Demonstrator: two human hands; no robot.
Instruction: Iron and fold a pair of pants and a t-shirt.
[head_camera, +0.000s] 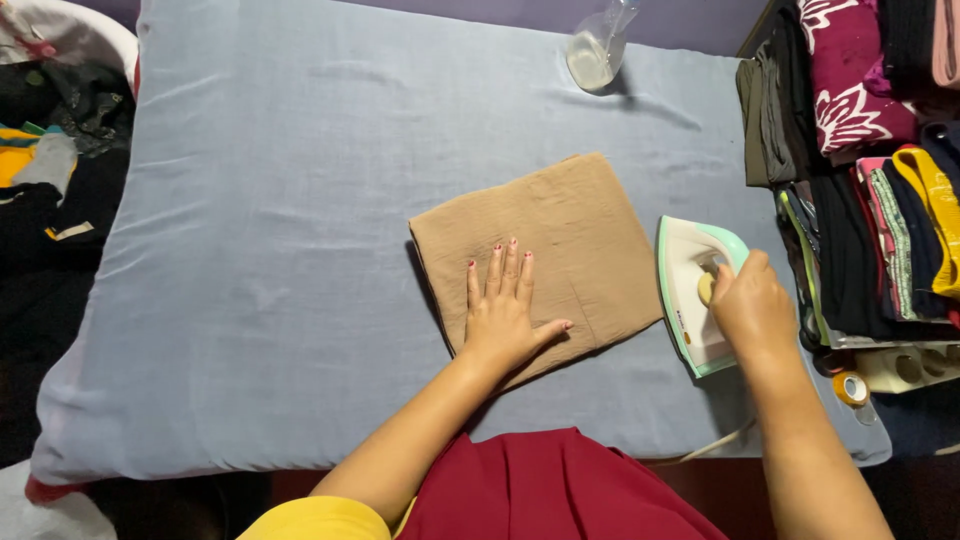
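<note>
Broadly, a grey-blue padded sheet (250, 250) covers the work surface, giving a soft base. At its centre lies a folded tan cloth (570, 235), squared up in layers. At three o'clock from the cloth rests a white-and-mint iron (690, 300), just beside its edge. The left hand (500, 310) lies flat, fingers spread, pinning the cloth; the right hand (752, 308) is curled around the iron's handle. A clear bottle (597, 48) sits at twelve o'clock.

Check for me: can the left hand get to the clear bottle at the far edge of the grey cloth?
Probably yes. The left hand lies flat on the folded tan cloth, and only bare grey cloth lies between it and the bottle. It would be a long forward stretch, though.
</note>
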